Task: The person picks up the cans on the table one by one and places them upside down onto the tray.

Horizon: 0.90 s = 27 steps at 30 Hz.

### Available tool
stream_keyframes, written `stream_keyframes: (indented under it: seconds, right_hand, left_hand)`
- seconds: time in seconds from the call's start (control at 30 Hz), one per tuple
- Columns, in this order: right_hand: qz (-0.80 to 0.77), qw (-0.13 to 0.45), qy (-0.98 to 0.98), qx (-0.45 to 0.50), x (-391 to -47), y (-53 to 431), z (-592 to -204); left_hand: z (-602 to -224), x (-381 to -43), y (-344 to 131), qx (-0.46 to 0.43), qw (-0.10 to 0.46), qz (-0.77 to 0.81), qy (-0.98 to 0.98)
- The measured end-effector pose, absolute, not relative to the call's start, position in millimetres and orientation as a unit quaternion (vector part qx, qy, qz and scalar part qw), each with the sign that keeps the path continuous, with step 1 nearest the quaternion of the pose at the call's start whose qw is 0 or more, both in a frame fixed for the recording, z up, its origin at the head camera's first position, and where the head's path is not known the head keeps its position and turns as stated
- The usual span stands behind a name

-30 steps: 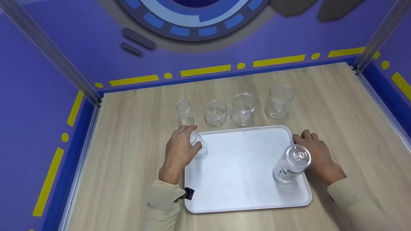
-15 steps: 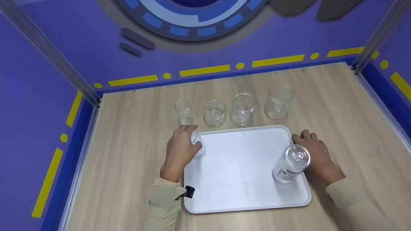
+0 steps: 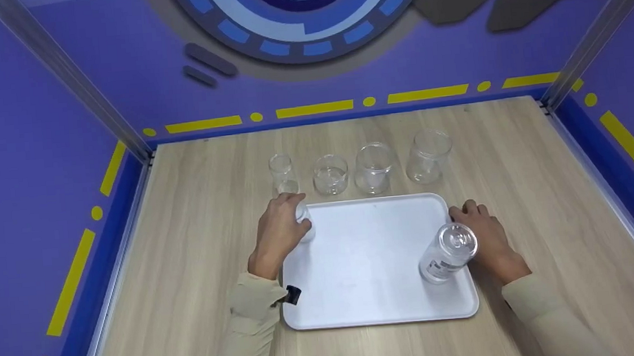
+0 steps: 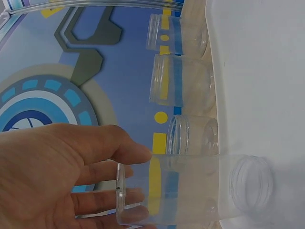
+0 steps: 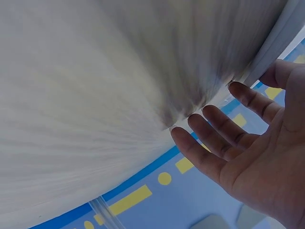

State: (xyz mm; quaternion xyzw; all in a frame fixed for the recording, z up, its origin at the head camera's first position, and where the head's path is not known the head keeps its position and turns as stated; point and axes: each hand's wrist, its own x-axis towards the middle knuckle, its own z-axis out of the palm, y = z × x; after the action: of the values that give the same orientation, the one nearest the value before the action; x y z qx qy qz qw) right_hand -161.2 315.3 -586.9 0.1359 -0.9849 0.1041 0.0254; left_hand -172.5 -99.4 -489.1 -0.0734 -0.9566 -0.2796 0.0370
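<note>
My left hand (image 3: 278, 233) grips a small clear jar (image 4: 190, 191) near its base. This jar is upside down, its threaded neck on the far left corner of the white tray (image 3: 362, 253). Another clear jar (image 3: 446, 254), with a printed label, stands inverted at the tray's right side. Beside the tray's right edge is my right hand (image 3: 488, 238), holding nothing. In the right wrist view its fingertips (image 5: 177, 133) touch the wooden tabletop, with the thumb close to the tray's rim.
Behind the tray, a row of clear open jars stands upright: a slim one (image 3: 283, 172), a short one (image 3: 330, 176), and two wider ones, one in the middle (image 3: 373, 168) and one at the right (image 3: 427, 158). Printed blue panels (image 3: 310, 88) enclose the wooden table (image 3: 196, 227).
The held jar has shifted slightly, settling more upright in my left hand at the tray's corner. My right hand and the labelled jar stay where they were.
</note>
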Motion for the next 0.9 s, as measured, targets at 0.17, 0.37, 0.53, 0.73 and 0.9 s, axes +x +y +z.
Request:
stream_keyframes:
  seconds: [0.17, 0.37, 0.53, 0.73, 0.9]
  right_hand:
    - [0.119, 0.030, -0.983, 0.137, -160.6, 315.9, -587.4]
    - [0.114, 0.028, -0.984, 0.137, -161.5, 315.5, -586.7]
    - [0.109, 0.028, -0.984, 0.138, -161.9, 314.8, -586.2]
    - [0.112, 0.032, -0.984, 0.138, -161.4, 315.2, -586.7]
    - [0.111, 0.026, -0.984, 0.135, -161.9, 315.0, -586.0]
  left_hand:
    - [-489.1, -172.3, -99.3, -0.077, 0.038, -0.284, -0.955]
    - [-490.0, -172.3, -97.9, -0.073, 0.032, -0.283, -0.956]
    - [-492.0, -172.0, -96.1, -0.076, 0.029, -0.282, -0.956]
    - [-492.8, -172.3, -95.1, -0.076, 0.028, -0.289, -0.954]
    - [-491.3, -173.0, -95.8, -0.073, 0.025, -0.296, -0.952]
